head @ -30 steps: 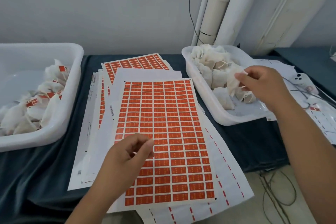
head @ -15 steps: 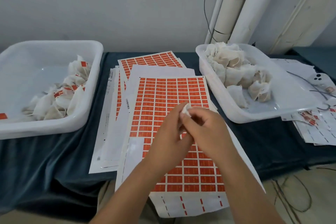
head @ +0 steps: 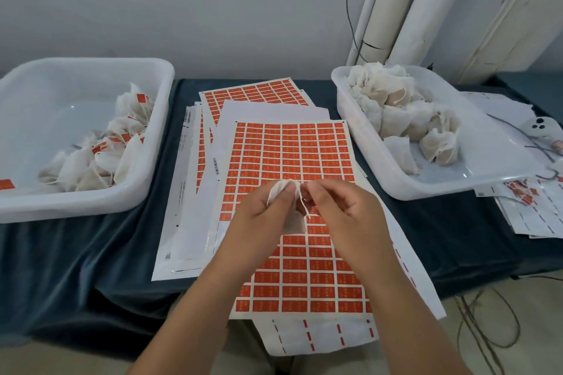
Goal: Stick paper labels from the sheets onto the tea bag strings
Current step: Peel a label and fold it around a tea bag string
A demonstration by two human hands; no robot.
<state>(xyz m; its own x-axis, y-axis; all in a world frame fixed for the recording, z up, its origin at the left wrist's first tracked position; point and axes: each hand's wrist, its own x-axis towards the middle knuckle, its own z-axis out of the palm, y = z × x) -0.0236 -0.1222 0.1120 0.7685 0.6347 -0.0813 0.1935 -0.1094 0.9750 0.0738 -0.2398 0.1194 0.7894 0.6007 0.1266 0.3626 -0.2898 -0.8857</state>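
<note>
Dark-clothed counter (head: 91, 253) against a pale wall (head: 182, 9), orange label sheet (head: 292, 155) spread mid-counter, tub of tagged bags (head: 91, 201) left, tub of bare bags (head: 365, 146) right. Over the sheet, left hand (head: 262, 222) curled round one tea bag (head: 275, 192), mostly hiding it, long axis roughly upright; right hand (head: 344, 216) pinching its string (head: 301, 204), dangling downward between both hands.

Pinched close — left grip (head: 262, 216), right grip (head: 344, 213)

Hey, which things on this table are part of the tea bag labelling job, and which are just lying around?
In the job: tea bag, pinched by left hand and right hand; top label sheet; left tub of labelled bags; right tub of plain bags.
Lying about: phone; floor cables; wall pipes.
</note>
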